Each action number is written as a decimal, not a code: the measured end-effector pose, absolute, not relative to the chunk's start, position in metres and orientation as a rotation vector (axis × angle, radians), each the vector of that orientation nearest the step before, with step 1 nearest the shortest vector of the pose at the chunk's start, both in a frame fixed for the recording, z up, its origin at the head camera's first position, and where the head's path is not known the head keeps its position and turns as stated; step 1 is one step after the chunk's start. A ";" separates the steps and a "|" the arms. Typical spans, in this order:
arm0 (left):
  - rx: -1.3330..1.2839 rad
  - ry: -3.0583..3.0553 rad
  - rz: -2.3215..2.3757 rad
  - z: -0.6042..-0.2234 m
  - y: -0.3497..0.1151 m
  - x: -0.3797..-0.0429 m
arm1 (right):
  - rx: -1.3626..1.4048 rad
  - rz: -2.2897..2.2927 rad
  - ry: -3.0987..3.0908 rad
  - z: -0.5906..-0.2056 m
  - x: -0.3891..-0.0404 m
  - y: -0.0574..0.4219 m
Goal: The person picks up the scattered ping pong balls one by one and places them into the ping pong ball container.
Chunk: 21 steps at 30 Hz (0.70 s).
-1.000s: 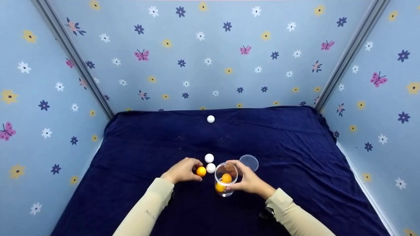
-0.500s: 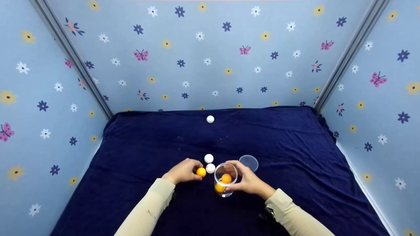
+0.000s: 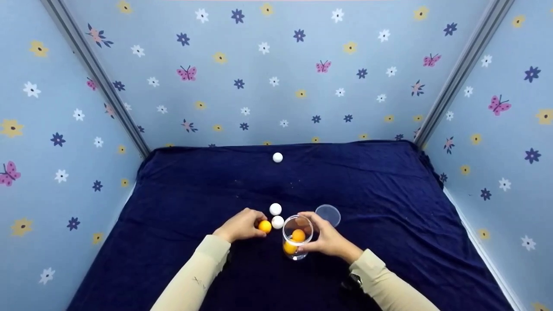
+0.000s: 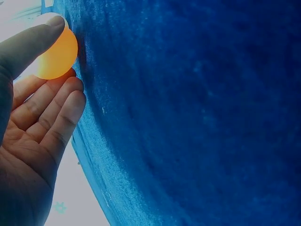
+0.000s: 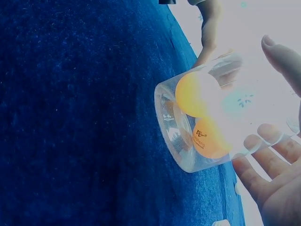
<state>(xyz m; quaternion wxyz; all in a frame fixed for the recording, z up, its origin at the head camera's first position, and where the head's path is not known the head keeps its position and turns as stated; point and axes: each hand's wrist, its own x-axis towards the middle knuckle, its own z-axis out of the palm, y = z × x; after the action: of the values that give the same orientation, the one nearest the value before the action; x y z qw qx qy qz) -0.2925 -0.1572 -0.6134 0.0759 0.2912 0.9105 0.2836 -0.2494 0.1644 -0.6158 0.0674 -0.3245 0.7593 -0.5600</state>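
Note:
My left hand (image 3: 242,224) pinches an orange ping-pong ball (image 3: 265,226) low over the dark blue cloth. Thumb and fingertips meet around the ball in the left wrist view, the other fingers lying nearly straight below it. With thumb and fingers wrapped about its side, my right hand (image 3: 330,237) grips a clear plastic jar (image 5: 186,160), open at the top and standing upright. Two orange balls (image 5: 211,139) lie near the jar's bottom, one printed with a dark logo. Between left hand and jar sit two white ping-pong balls (image 3: 277,222), one right behind the other.
A clear round lid (image 3: 328,215) lies flat just behind my right hand. One more white ball (image 3: 278,157) rests near the far edge of the blue cloth (image 3: 207,177). Flower-patterned walls (image 3: 276,60) enclose the back and both sides.
My left thumb has closed in on the orange ball, which was only loosely framed by the fingers a second ago. The jar and right hand have stayed in place.

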 end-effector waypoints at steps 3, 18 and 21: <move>0.863 2.733 0.853 -0.610 -0.158 -0.292 | -0.984 -1.699 2.274 -0.616 -0.249 0.164; 0.849 2.752 0.889 -0.591 -0.164 -0.293 | -1.014 -1.697 2.271 -0.614 -0.249 0.164; 0.865 2.760 0.902 -0.587 -0.165 -0.293 | -1.013 -1.689 2.278 -0.614 -0.250 0.164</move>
<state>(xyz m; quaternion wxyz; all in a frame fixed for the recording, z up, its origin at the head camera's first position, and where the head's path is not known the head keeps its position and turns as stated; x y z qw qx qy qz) -0.2935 -0.1649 -0.5873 0.0562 0.2850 0.9096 0.2972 -0.2497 0.1637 -0.6143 0.0649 -0.3358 0.7548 -0.5597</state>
